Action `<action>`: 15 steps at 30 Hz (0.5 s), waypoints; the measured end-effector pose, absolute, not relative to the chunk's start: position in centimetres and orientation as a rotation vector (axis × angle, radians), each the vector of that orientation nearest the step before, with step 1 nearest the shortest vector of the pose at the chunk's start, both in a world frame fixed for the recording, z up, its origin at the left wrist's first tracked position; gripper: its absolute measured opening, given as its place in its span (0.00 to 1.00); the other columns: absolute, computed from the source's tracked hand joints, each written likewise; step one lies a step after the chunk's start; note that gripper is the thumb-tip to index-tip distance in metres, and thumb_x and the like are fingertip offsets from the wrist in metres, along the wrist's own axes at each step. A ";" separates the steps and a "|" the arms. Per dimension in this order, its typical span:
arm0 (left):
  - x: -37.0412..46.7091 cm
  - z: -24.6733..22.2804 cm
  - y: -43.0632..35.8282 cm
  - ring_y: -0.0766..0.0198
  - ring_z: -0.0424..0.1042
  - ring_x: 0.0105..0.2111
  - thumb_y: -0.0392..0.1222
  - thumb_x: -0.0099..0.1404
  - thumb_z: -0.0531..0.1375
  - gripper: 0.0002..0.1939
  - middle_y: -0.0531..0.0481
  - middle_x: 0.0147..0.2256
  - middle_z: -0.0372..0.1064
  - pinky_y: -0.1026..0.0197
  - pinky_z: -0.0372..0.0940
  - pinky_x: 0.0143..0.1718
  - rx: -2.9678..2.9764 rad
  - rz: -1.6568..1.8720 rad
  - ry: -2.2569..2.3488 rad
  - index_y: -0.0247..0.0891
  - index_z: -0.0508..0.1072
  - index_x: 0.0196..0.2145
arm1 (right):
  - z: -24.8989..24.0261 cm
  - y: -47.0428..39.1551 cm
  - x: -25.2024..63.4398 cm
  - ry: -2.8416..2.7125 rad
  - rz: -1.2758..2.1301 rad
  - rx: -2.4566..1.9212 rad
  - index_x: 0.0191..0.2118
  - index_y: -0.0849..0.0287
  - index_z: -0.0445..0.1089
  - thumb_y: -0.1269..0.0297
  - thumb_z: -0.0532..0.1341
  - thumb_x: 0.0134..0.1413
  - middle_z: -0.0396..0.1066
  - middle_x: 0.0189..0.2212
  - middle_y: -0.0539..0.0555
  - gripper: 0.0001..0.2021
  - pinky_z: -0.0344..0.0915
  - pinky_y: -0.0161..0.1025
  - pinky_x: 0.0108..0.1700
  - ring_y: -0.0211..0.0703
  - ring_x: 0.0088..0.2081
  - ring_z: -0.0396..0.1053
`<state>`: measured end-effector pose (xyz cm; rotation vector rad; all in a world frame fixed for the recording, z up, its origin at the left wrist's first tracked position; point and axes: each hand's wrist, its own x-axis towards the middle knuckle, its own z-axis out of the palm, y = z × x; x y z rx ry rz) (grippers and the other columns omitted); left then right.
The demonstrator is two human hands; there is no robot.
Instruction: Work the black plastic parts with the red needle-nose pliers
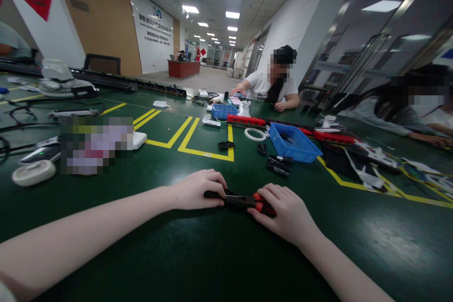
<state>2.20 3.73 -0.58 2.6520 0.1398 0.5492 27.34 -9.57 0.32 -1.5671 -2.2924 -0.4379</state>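
Close in front of me, my right hand (281, 207) grips the red-and-black handles of a pair of pliers (242, 200). The jaws point left toward my left hand (200, 189). That hand is closed on a small black part (211, 194), whose exact kind I cannot make out. Part and plier tips meet between my hands, just above the green table; whether the jaws bite on the part is too small to tell. Several similar black parts (279, 165) lie beyond my right hand, and another black piece (225, 145) rests inside a yellow-taped outline.
A blue bin (293, 144) stands beyond my right hand, and a smaller blue bin (224, 112) is farther back. A white ring (255, 134) lies near red strips (246, 121). White earbud-like case (33, 172) and cables are at left. A person (274, 82) sits across the table.
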 end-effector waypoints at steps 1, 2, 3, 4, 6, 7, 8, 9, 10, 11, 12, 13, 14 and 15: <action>2.2 -0.5 3.7 0.57 0.69 0.46 0.38 0.64 0.63 0.04 0.46 0.46 0.69 0.54 0.65 0.47 2.648 0.551 0.139 0.38 0.75 0.38 | 0.3 -9.6 27.3 -2.295 -0.441 -1.567 0.40 0.60 0.71 0.53 0.61 0.56 0.73 0.36 0.58 0.14 0.65 0.41 0.35 0.46 0.34 0.71; 2.2 -0.5 3.7 0.58 0.69 0.45 0.38 0.64 0.63 0.04 0.46 0.46 0.69 0.54 0.65 0.47 2.643 0.553 0.139 0.38 0.75 0.38 | 0.4 -9.6 27.3 -2.295 -0.443 -1.569 0.40 0.60 0.71 0.53 0.61 0.56 0.73 0.35 0.58 0.15 0.65 0.41 0.35 0.46 0.34 0.71; 2.2 -0.5 3.6 0.58 0.69 0.45 0.37 0.64 0.62 0.04 0.46 0.46 0.70 0.55 0.65 0.47 2.637 0.553 0.140 0.38 0.75 0.38 | 0.4 -9.6 27.3 -2.293 -0.446 -1.573 0.40 0.60 0.71 0.53 0.61 0.56 0.73 0.35 0.58 0.15 0.65 0.41 0.35 0.46 0.34 0.71; 2.2 -0.4 3.6 0.58 0.69 0.45 0.37 0.65 0.62 0.03 0.46 0.46 0.70 0.55 0.65 0.47 2.631 0.551 0.142 0.37 0.75 0.38 | 0.4 -9.6 27.3 -2.289 -0.445 -1.578 0.39 0.60 0.71 0.53 0.61 0.56 0.73 0.35 0.58 0.14 0.65 0.41 0.35 0.46 0.34 0.71; 2.1 -0.3 3.5 0.58 0.69 0.45 0.36 0.66 0.60 0.04 0.45 0.46 0.70 0.55 0.65 0.48 2.625 0.547 0.149 0.37 0.75 0.38 | 0.4 -9.6 27.3 -2.276 -0.441 -1.586 0.39 0.60 0.71 0.53 0.61 0.56 0.73 0.36 0.58 0.14 0.65 0.42 0.36 0.46 0.35 0.71; 2.1 -0.3 3.5 0.58 0.69 0.45 0.35 0.66 0.59 0.04 0.45 0.46 0.70 0.55 0.65 0.48 2.624 0.545 0.152 0.37 0.75 0.38 | 0.4 -9.6 27.3 -2.270 -0.440 -1.588 0.40 0.60 0.71 0.53 0.61 0.57 0.73 0.36 0.58 0.15 0.65 0.42 0.36 0.47 0.36 0.71; 2.1 -0.3 3.5 0.58 0.69 0.45 0.35 0.66 0.59 0.05 0.45 0.46 0.70 0.55 0.65 0.48 2.623 0.543 0.152 0.37 0.75 0.38 | 0.5 -9.6 27.3 -2.263 -0.443 -1.588 0.40 0.60 0.71 0.53 0.61 0.57 0.73 0.36 0.58 0.15 0.65 0.42 0.36 0.47 0.36 0.71; 2.1 -0.3 3.5 0.58 0.69 0.45 0.35 0.66 0.59 0.05 0.45 0.46 0.70 0.55 0.65 0.48 2.619 0.542 0.152 0.37 0.75 0.38 | 0.5 -9.6 27.2 -2.258 -0.447 -1.587 0.40 0.60 0.71 0.53 0.61 0.57 0.73 0.37 0.58 0.15 0.65 0.42 0.37 0.47 0.36 0.71; 2.1 -0.3 3.5 0.58 0.69 0.45 0.35 0.65 0.59 0.05 0.45 0.46 0.70 0.55 0.65 0.48 2.613 0.542 0.151 0.37 0.75 0.37 | 0.5 -9.6 27.2 -2.255 -0.451 -1.584 0.40 0.60 0.71 0.52 0.61 0.57 0.73 0.36 0.58 0.15 0.65 0.42 0.37 0.47 0.36 0.71; 2.1 -0.3 3.6 0.58 0.69 0.46 0.35 0.65 0.60 0.05 0.45 0.46 0.70 0.55 0.65 0.48 2.604 0.540 0.150 0.37 0.75 0.37 | 0.5 -9.6 27.2 -2.253 -0.453 -1.581 0.40 0.59 0.71 0.53 0.61 0.57 0.73 0.36 0.58 0.14 0.65 0.42 0.37 0.47 0.36 0.71; 2.1 -0.4 3.6 0.58 0.69 0.45 0.35 0.65 0.60 0.04 0.45 0.46 0.70 0.55 0.65 0.48 2.591 0.541 0.149 0.37 0.76 0.37 | 0.5 -9.6 27.1 -2.252 -0.452 -1.579 0.40 0.59 0.71 0.53 0.61 0.57 0.73 0.36 0.58 0.14 0.65 0.41 0.37 0.47 0.36 0.71; 2.1 -0.4 3.6 0.58 0.69 0.45 0.35 0.64 0.60 0.04 0.45 0.46 0.70 0.55 0.65 0.48 2.576 0.545 0.151 0.37 0.76 0.37 | 0.5 -9.6 27.0 -2.251 -0.450 -1.577 0.40 0.59 0.71 0.53 0.61 0.57 0.73 0.36 0.57 0.14 0.65 0.41 0.36 0.46 0.36 0.71; 2.1 -0.4 3.6 0.58 0.69 0.45 0.35 0.64 0.61 0.04 0.46 0.45 0.70 0.55 0.66 0.48 2.559 0.546 0.154 0.37 0.76 0.36 | 0.5 -9.6 27.0 -2.253 -0.446 -1.577 0.40 0.59 0.71 0.52 0.61 0.57 0.73 0.36 0.57 0.14 0.65 0.41 0.36 0.46 0.36 0.71; 2.1 -0.4 3.7 0.59 0.69 0.45 0.35 0.64 0.61 0.04 0.46 0.45 0.70 0.55 0.66 0.48 2.540 0.546 0.159 0.37 0.76 0.36 | 0.5 -9.6 26.9 -2.256 -0.438 -1.578 0.40 0.59 0.71 0.52 0.61 0.57 0.73 0.36 0.57 0.14 0.65 0.41 0.36 0.46 0.35 0.71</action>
